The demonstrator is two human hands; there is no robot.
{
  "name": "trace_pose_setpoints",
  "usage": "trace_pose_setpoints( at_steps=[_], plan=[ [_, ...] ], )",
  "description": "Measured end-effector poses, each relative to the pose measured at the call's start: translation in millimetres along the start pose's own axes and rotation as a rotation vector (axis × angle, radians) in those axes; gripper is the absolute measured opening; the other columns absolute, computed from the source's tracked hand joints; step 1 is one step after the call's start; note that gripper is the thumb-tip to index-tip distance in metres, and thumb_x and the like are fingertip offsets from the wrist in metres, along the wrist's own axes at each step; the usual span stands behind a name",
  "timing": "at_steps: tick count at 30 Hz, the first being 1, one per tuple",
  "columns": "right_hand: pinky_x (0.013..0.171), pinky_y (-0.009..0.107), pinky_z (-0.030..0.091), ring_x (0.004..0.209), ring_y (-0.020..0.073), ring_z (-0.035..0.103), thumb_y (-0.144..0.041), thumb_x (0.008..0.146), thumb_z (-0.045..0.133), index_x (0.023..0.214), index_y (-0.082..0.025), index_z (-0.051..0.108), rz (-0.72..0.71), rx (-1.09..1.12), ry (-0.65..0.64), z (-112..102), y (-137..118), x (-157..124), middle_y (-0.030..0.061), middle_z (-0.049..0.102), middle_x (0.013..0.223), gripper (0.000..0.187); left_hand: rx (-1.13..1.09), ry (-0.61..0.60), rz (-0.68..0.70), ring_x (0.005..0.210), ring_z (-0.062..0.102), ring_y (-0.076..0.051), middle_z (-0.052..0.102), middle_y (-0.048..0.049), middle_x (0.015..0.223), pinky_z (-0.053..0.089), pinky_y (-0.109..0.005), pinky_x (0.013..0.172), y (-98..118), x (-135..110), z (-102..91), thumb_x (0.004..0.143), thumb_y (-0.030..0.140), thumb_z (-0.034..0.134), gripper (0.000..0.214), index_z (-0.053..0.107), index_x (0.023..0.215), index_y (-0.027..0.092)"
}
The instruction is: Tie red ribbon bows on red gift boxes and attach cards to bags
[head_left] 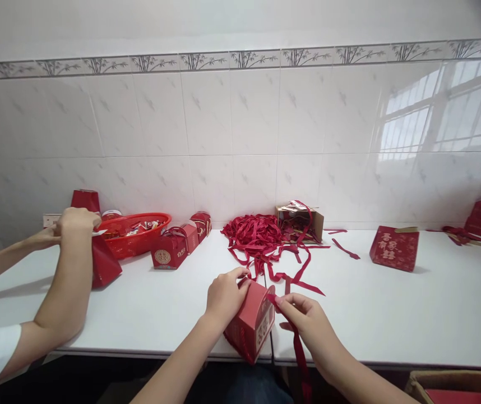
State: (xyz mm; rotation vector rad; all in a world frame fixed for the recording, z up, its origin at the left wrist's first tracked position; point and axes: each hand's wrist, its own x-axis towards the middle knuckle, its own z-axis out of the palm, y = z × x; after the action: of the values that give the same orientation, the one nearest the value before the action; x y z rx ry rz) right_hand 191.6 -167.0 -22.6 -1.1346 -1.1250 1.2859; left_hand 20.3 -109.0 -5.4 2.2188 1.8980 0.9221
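Pale tiled wall (207, 112) with a bamboo-patterned band stands behind the white surface (350, 320) where I work. Looking forward and down from my head, I see the red carton (246, 314) at the near edge, in the middle, tilted with its decorated end towards the right. My left hand (226, 294) holds it from the left, fingers bent over its upper far edge. My right hand (308, 317) pinches a dark red ribbon (299, 350) between thumb and fingers, just beside the rounded tab; the tail hangs past the near edge. Whether the carton's bottom rests fully on the surface, I can't quite tell from this angle.

I judge the carton light and fairly stiff, but its thin card could dent under a hard squeeze, so I'd hold it by the folded edges. The ribbon looks soft, limp and perhaps slippery, best pinched near its end.

Beyond lies a heap of ribbons (251, 233), with an open cardboard box (317, 224) to its right. Far left, a red basket (126, 244) sits near a co-worker's hand (78, 217) above a red package (106, 264).
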Motion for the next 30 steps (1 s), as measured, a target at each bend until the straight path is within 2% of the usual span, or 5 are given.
trace_pose_setpoints(
  at_steps=[6, 14, 20, 27, 30],
  plan=[
    [0.057, 0.025, 0.036, 0.056, 0.0106, 0.044, -0.051, 0.062, 0.073, 0.070, -0.016, 0.063, -0.046, 0.001, -0.015, 4.6, -3.9, 3.3, -0.0019, 0.053, 0.057, 0.038, 0.039, -0.004, 0.030, 0.090, 0.065, -0.021, 0.072, 0.0011, 0.099, 0.046, -0.029, 0.075, 1.4, -0.1, -0.3, 0.082, 0.030, 0.053, 0.023, 0.068, 0.099, 0.028],
    [0.063, 0.026, 0.038, 0.058, 0.0115, 0.049, -0.044, 0.063, 0.076, 0.120, -0.019, 0.053, -0.134, 0.044, -0.102, 2.5, -10.0, 12.5, -0.0064, 0.054, 0.057, 0.066, 0.050, -0.020, 0.028, 0.089, 0.065, -0.022, 0.072, 0.0003, 0.100, 0.046, -0.029, 0.073, 3.0, 0.3, -0.3, 0.083, 0.032, 0.052, 0.025, 0.068, 0.101, 0.029],
    [0.059, 0.026, 0.038, 0.058, 0.0106, 0.051, -0.045, 0.062, 0.076, 0.107, -0.016, 0.068, -0.098, -0.172, -0.331, -6.8, -26.4, 26.7, -0.0027, 0.059, 0.060, 0.053, 0.053, -0.036, 0.043, 0.089, 0.065, -0.021, 0.072, -0.0003, 0.100, 0.045, -0.028, 0.072, 3.9, -0.5, 0.5, 0.083, 0.031, 0.051, 0.026, 0.068, 0.103, 0.030],
    [0.049, 0.024, 0.033, 0.048, 0.0081, 0.042, -0.042, 0.067, 0.072, 0.114, -0.020, 0.064, -0.044, -0.474, -0.508, -16.6, -41.8, 43.2, -0.0036, 0.059, 0.057, 0.053, 0.071, -0.047, 0.091, 0.088, 0.066, -0.022, 0.072, -0.0008, 0.098, 0.045, -0.029, 0.072, 7.6, -2.0, 2.2, 0.084, 0.030, 0.050, 0.025, 0.068, 0.102, 0.029],
    [0.050, 0.024, 0.035, 0.049, 0.0080, 0.043, -0.043, 0.069, 0.070, 0.104, -0.020, 0.068, -0.051, -0.483, -0.560, -17.7, -43.2, 44.0, -0.0032, 0.059, 0.059, 0.041, 0.061, -0.045, 0.086, 0.089, 0.065, -0.022, 0.072, -0.0009, 0.100, 0.045, -0.029, 0.073, 8.0, -2.6, 2.6, 0.084, 0.030, 0.050, 0.026, 0.068, 0.102, 0.029]
  ],
)
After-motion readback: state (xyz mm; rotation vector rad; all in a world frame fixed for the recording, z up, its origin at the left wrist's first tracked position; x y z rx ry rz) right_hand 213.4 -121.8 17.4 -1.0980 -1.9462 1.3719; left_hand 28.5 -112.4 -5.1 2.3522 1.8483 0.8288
